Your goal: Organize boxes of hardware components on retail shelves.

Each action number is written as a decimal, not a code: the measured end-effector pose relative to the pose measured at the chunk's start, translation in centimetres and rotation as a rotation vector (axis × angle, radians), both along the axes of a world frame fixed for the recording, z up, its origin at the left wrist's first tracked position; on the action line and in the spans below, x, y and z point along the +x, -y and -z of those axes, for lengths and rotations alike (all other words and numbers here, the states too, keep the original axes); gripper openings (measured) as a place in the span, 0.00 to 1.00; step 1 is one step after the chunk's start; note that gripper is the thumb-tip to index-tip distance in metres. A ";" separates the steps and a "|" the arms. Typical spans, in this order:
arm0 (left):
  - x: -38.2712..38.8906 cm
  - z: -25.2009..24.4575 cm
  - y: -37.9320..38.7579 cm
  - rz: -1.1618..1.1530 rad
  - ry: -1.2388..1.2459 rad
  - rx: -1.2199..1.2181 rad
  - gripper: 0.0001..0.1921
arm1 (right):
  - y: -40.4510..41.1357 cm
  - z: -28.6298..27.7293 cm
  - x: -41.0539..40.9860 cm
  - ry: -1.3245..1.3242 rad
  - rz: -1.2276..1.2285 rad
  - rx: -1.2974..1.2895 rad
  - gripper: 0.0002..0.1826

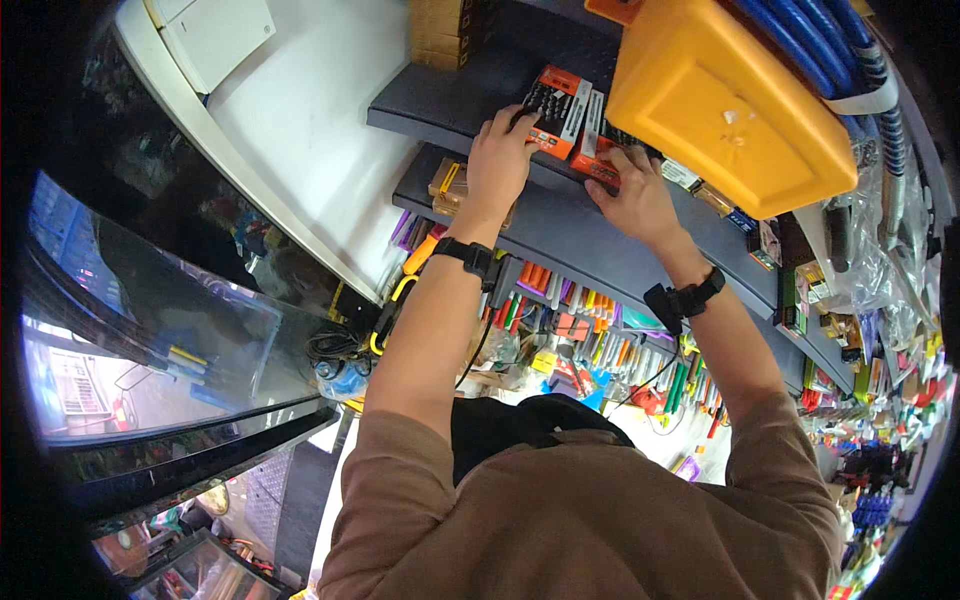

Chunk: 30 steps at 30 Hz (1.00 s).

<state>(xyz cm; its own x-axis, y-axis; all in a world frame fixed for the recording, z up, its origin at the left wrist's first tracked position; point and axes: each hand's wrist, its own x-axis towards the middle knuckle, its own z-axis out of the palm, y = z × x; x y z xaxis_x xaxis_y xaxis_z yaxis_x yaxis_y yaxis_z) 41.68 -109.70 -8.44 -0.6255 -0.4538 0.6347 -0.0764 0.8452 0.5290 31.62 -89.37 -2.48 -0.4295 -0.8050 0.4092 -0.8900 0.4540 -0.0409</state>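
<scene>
Two black-and-orange printed cardboard boxes lie side by side on a dark grey shelf [427,105]. My left hand [504,154] grips the near left corner of the left box [559,112], fingers on its side and thumb at its front. The right box [589,142] sits slightly askew against it. My right hand [636,187] has its fingers around the near end of this second box, covering part of it. Both boxes bear writing and pictures. A black strap with a small device circles each of my wrists.
A yellow plastic bin [735,112] juts out just above and right of my right hand. Blue hoses [814,52] hang beside it. A small brown package [450,184] lies on the shelf below. Several colourful handled tools [600,307] hang lower down. A glass-fronted cabinet [187,330] stands at left.
</scene>
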 end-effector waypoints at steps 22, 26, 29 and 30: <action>41.1 -1.1 -0.5 -0.071 0.329 0.536 0.15 | 15.3 3.4 -5.8 0.256 0.344 0.162 0.31; 43.0 -3.3 1.3 -0.036 0.357 0.546 0.13 | 19.1 3.3 -6.0 0.296 0.490 0.190 0.33; 41.3 -5.0 2.5 0.029 0.344 0.494 0.13 | 20.0 1.2 -5.1 0.475 0.495 0.319 0.35; 40.4 -5.5 2.8 0.046 0.342 0.461 0.13 | 19.7 0.0 -4.1 0.547 0.531 0.346 0.36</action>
<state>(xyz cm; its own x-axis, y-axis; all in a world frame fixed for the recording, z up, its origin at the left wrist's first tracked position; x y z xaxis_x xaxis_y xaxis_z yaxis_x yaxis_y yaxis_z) 82.07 -112.45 -2.96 -0.7859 -0.6032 0.1365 -0.2762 0.5399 0.7951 27.53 -109.04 -2.52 -0.8532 -0.4817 -0.2003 -0.4494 0.8736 -0.1865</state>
